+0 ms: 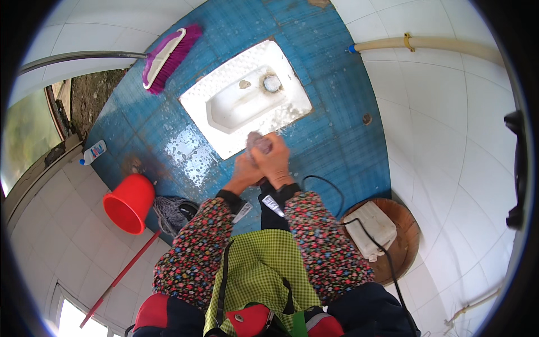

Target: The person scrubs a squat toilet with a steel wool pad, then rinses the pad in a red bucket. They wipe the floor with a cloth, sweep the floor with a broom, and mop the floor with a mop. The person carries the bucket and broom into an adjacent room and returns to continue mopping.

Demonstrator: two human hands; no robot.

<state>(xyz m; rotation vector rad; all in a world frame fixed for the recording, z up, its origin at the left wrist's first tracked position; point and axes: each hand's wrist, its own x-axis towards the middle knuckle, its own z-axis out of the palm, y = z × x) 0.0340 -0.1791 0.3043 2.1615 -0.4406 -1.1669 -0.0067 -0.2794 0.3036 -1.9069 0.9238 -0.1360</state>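
Note:
A bunched, wet-looking pinkish-grey cloth [254, 145] is squeezed between my two hands, close to the near edge of the white squat toilet pan [198, 99]. My right hand [276, 158] wraps the cloth from above, fingers curled over it. Just below and to the left, my left hand [246, 170] grips its lower part. Much of the cloth is hidden by my fingers. The pan is set in a wet blue tiled floor [353, 156], with a brown stain around its drain hole [271, 83].
A purple broom [164, 63] leans at the upper left. To the left are a red bucket [141, 191] on its side, a grey mop head [170, 212] and a cleaner bottle [93, 152]. A wooden tub [408, 236] holding a white jerrycan [372, 229] stands right; a black cable [389, 257] crosses it.

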